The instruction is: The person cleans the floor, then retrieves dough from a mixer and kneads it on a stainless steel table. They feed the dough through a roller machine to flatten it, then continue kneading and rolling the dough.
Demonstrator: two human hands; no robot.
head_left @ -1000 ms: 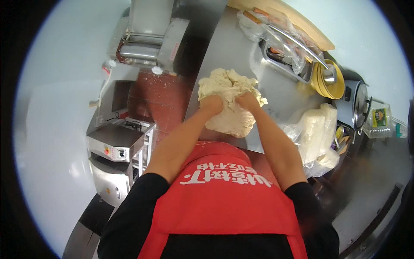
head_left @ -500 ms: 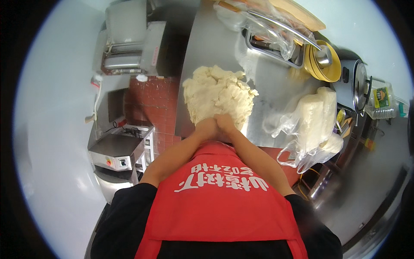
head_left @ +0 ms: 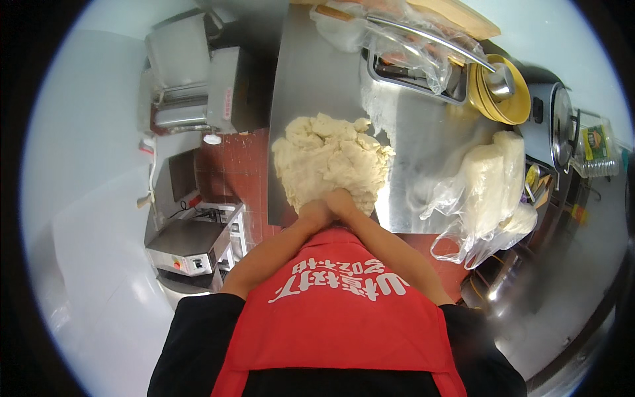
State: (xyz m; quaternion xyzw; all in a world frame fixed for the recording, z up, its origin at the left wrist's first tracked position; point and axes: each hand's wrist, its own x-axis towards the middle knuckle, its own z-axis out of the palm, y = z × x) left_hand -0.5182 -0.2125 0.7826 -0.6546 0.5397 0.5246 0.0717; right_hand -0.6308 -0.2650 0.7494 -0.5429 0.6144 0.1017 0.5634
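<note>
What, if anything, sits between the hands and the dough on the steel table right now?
Nothing visible does. The left hand and right hand press side by side on the near edge of the dough, in direct contact.

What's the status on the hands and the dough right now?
Left hand and right hand side by side, pressing the dough mass at its near edge. Dough on steel table. Nothing in between.

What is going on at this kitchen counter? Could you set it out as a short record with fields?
Surface: steel counter
Main item: large rough mound of pale dough
Left hand: pressed on the near edge of the dough
Right hand: pressed on the dough, close beside the left
To the right: clear plastic bags of pale contents
Far side: stacked yellow bowls, steel tray under plastic wrap
Clothing: red apron over black sleeves
</note>
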